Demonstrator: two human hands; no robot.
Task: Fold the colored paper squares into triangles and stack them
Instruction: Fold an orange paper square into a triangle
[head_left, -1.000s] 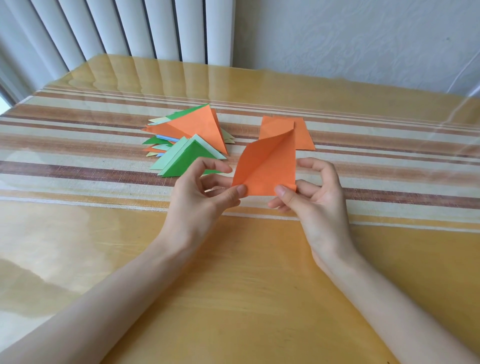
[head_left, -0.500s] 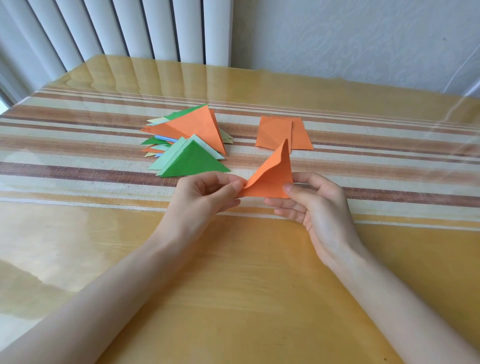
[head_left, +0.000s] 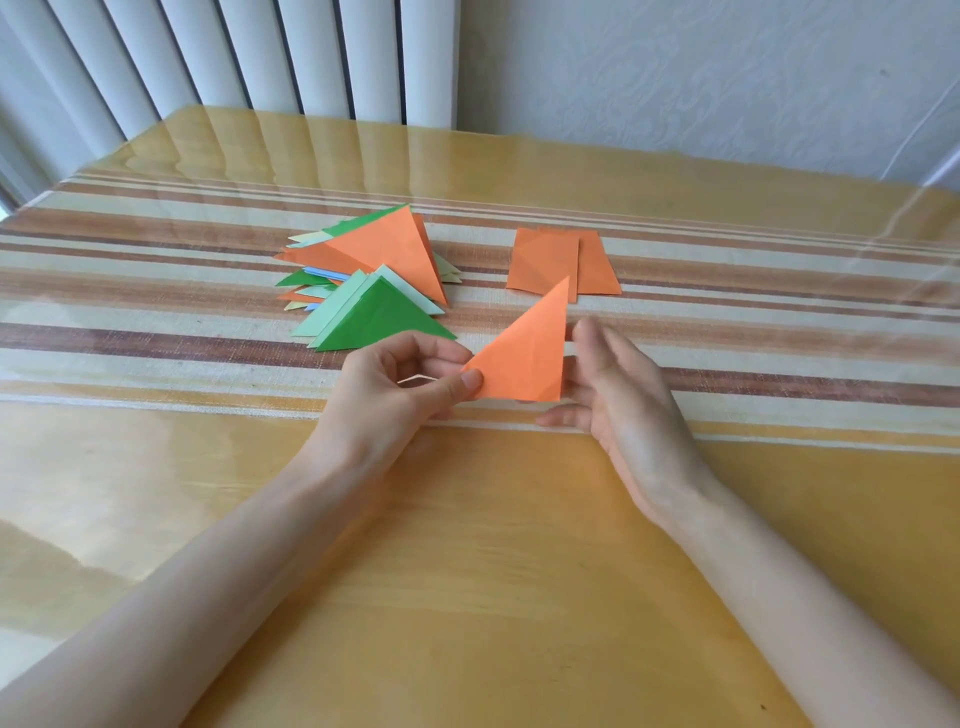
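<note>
The orange triangle (head_left: 522, 358), already folded, is in the middle of the frame, held a little above the table (head_left: 467, 571), with its long point directed up. The left hand (head_left: 400, 387) pinches the left corner of this triangle between the thumb and the forefinger; its other fingers are curled toward the palm. The right hand (head_left: 621, 400) is just to the right of the triangle, with fingers nearly straight and spread. Some of them go behind the right edge of the paper, and the thumb points left, below the paper. Whether these fingers press the paper I cannot tell, but they are not closed around it.

To the upper left of the hands lies the pile of folded triangles (head_left: 363, 275), loosely spread out: a dark green triangle (head_left: 382, 322) at the front, light green ones under it, a large orange one (head_left: 387, 249) behind, and blue and yellow edges showing at the left. To the upper right of the held triangle, two orange squares (head_left: 545, 257) lie flat, one overlapping the other.

All the papers lie on the striped band (head_left: 156, 338) of the glossy table. White vertical blinds (head_left: 234, 52) are in the upper left, and a pale wall (head_left: 727, 78) is in the upper right.
</note>
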